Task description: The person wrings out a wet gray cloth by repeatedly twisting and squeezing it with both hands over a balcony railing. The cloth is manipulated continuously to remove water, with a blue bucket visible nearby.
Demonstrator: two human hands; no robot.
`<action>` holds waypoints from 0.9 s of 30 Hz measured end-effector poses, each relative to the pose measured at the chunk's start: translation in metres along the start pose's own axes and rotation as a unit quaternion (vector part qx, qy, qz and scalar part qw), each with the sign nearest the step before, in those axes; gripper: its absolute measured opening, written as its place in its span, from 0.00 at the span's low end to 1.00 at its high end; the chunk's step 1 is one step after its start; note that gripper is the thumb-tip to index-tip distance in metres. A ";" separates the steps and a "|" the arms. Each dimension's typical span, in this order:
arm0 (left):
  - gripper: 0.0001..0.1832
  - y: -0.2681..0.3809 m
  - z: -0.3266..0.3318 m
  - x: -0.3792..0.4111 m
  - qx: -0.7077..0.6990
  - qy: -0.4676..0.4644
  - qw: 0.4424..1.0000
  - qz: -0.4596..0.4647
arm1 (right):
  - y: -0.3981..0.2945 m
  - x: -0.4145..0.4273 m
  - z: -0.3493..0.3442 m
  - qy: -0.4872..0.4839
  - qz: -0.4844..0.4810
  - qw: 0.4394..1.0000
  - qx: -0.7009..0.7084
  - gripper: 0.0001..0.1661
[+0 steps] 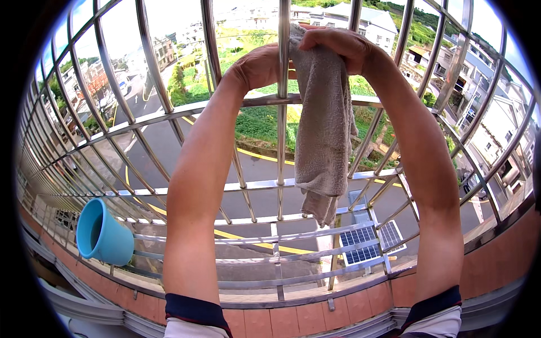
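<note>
A grey-beige terry cloth (321,122) hangs down in folds beside an upright metal bar (282,139) of the window cage. My right hand (342,44) grips its upper end, thumb and fingers bent over the fabric. My left hand (262,69) reaches behind the same bar from the left, its fingertips close to the cloth's upper edge. The bar and the cloth hide most of those fingers, so what they hold cannot be made out. Below my hands runs a horizontal metal rail (253,101), with the cloth hanging in front of it.
A light-blue plastic bucket (105,232) lies tilted on the cage's slatted bottom at the left. Metal bars surround my arms on both sides. A tiled ledge (291,319) with window tracks is nearest me. Outside are a road (156,148), solar panels (359,245) and buildings.
</note>
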State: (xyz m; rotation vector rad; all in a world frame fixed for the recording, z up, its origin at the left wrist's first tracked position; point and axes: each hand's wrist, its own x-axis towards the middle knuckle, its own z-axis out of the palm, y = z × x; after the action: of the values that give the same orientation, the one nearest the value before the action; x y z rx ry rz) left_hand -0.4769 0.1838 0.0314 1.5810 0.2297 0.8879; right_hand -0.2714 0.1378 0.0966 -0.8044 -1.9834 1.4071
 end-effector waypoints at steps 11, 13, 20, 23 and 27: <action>0.15 0.006 -0.002 0.008 0.321 0.313 0.891 0.076 | 0.041 -0.045 0.032 0.133 0.011 0.964 -0.232 0.37; 0.15 0.006 -0.001 0.010 0.416 0.303 0.852 0.098 | 0.063 -0.060 0.033 0.137 0.041 0.977 -0.156 0.36; 0.14 0.010 0.001 0.014 0.586 0.293 0.743 0.137 | 0.091 -0.077 0.057 0.187 0.017 0.967 -0.172 0.25; 0.15 0.009 0.003 0.022 0.693 0.332 0.618 0.164 | 0.128 -0.083 0.059 0.212 0.002 0.966 -0.151 0.27; 0.22 0.009 -0.017 0.035 0.422 0.480 0.766 0.073 | 0.092 -0.087 0.031 0.269 -0.038 0.963 0.007 0.24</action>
State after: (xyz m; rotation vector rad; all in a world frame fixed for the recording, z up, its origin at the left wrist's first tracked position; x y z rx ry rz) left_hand -0.4666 0.2160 0.0528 1.7852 1.4198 1.8470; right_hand -0.2240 0.0785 -0.0095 -0.9719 -1.5626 1.0175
